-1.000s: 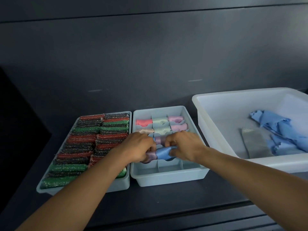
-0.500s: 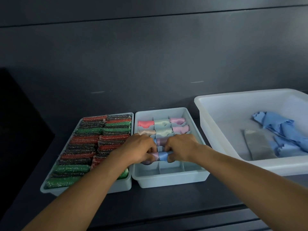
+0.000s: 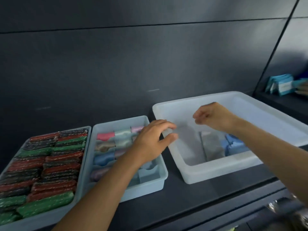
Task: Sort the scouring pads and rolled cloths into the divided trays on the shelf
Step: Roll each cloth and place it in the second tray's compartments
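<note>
A divided pale-blue tray (image 3: 146, 185) holds rolled cloths; a blue roll (image 3: 103, 158) lies in its left column. Left of it, a second tray (image 3: 50, 219) is packed with red, green and black scouring pads (image 3: 61, 164). A white bin (image 3: 210, 172) on the right holds a grey cloth (image 3: 212, 145) and blue cloths (image 3: 235, 145). My left hand (image 3: 153, 140) hovers over the divided tray's right edge, fingers loosely spread, holding nothing. My right hand (image 3: 215, 116) hangs above the white bin with loosely curled fingers, empty.
The trays and bin sit on a dark shelf (image 3: 200, 195) against a dark back wall. Blue-and-white packets (image 3: 281, 85) lie on a neighbouring shelf at far right. Something shiny (image 3: 286, 209) shows below the shelf edge at lower right.
Both hands have let go of the blue rolled cloth, which now lies in the divided tray. They have moved right, the right hand over the white bin. The view has shifted right.
</note>
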